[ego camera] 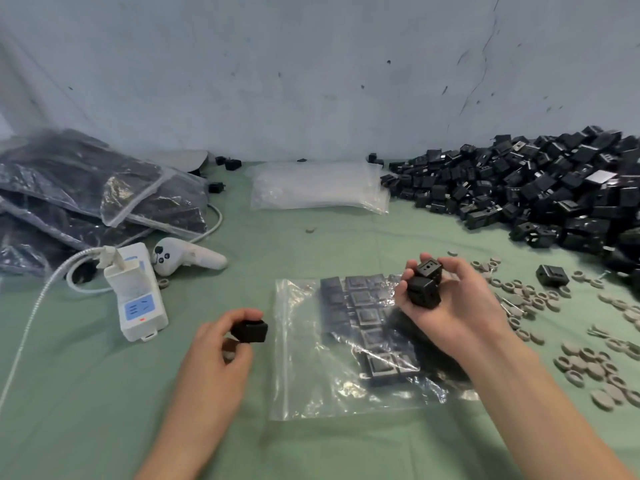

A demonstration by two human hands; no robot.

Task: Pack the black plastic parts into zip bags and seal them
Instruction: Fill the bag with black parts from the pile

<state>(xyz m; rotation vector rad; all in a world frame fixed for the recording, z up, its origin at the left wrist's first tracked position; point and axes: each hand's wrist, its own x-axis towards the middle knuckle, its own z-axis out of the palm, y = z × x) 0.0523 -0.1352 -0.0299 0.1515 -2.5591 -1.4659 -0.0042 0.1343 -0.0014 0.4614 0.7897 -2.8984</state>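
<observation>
A clear zip bag (304,358) lies flat on the green cloth in front of me, with several black plastic parts (363,306) lined up in rows inside it. My left hand (221,344) pinches one black part (250,331) just left of the bag's open edge. Over the bag's upper right corner, my right hand (446,303) grips two black parts (424,284), palm turned up. A big heap of loose black parts (540,188) fills the right rear of the table.
Filled zip bags (86,195) are piled at the left rear, and a stack of empty bags (318,188) lies at the back centre. A white power strip (138,292) with cable and a white controller (183,258) sit on the left. Several grey rubber rings (588,362) are scattered right.
</observation>
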